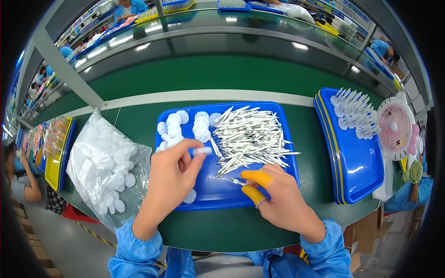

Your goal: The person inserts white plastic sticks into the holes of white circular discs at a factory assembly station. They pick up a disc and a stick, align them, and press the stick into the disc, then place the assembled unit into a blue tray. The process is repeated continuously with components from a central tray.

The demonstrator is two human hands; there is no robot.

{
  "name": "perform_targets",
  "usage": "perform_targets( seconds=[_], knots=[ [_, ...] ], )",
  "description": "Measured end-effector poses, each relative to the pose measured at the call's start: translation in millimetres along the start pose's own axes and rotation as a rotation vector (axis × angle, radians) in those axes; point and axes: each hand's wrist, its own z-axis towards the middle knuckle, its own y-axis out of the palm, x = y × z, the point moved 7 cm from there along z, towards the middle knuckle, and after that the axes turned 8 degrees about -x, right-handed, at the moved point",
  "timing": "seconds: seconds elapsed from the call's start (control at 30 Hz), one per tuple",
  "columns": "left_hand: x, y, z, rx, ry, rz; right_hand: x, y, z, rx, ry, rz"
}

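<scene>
My left hand [172, 171] is closed in a pinch on a small white plastic disc [202, 151], seen nearly edge-on. My right hand [278, 192], with yellow finger cots on two fingers, pinches a thin white stick with a dark tip [238, 181]. Both hands are over a blue tray [208, 185]. Inside it, stacks of white discs [202, 125] sit at the left and back. A large heap of thin white sticks [250, 134] fills its right half. One loose disc [190, 196] rests by my left wrist, partly hidden.
A clear plastic bag [109, 162] of white discs lies left of the tray. To the right, stacked blue trays [359, 171] carry discs with sticks standing in them, beside a pink-and-white fan [394, 126]. Yellow and blue trays [56, 162] stand far left. Other people work nearby.
</scene>
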Motion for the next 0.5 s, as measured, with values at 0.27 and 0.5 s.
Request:
perform_targets(
  seconds=[0.27,0.5],
  knots=[
    [6.1,47.4,-26.2,-0.169,-0.11,-0.751,-7.4,-7.7,-8.3,0.092,-0.074,0.133],
    [-2.2,65.7,-30.2,-0.275,-0.182,-0.881,-2.6,4.3,-10.3,0.061,-0.127,-0.003]
  ],
)
